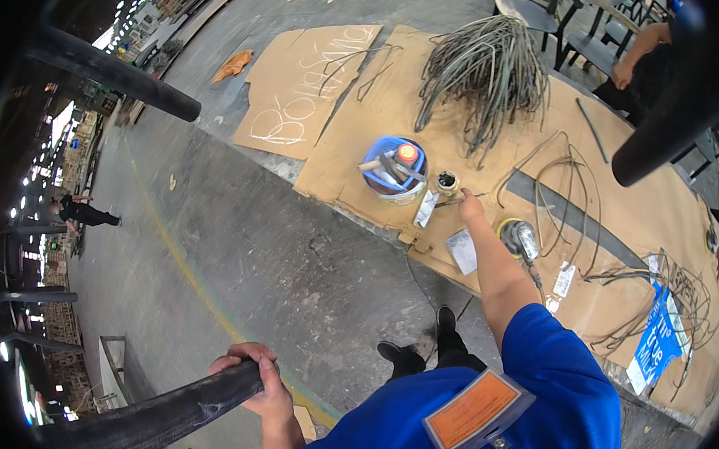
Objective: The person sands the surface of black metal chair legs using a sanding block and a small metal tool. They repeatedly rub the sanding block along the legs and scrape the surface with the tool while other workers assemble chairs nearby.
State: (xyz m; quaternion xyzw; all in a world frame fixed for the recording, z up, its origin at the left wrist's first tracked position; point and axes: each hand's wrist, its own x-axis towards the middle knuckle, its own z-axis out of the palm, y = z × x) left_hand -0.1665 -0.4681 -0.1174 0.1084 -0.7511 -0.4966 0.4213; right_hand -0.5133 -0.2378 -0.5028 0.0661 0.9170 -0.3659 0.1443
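My left hand [264, 383] is wrapped round the end of a thick black bar [164, 409], which runs off to the lower left. Over the cardboard-covered table, my right hand [472, 207] has its fingers closed at a thin dark stick [481, 194]; the grip is too small to see well. Just beyond it stands a small open jar [447, 182] with dark contents. To its left is a blue basket [381, 149] holding tools and a red-capped container. A white slip [427, 209] lies between basket and hand, and a folded pale sheet [462, 251] lies nearer me.
A sander-like power tool [520, 238] lies right of my forearm. A large bundle of grey-green strands [486, 74] covers the table's far part, with loose strands [573, 184] nearby. Black bars [115, 70] jut in from the sides. Another person's arm [643, 50] shows at right.
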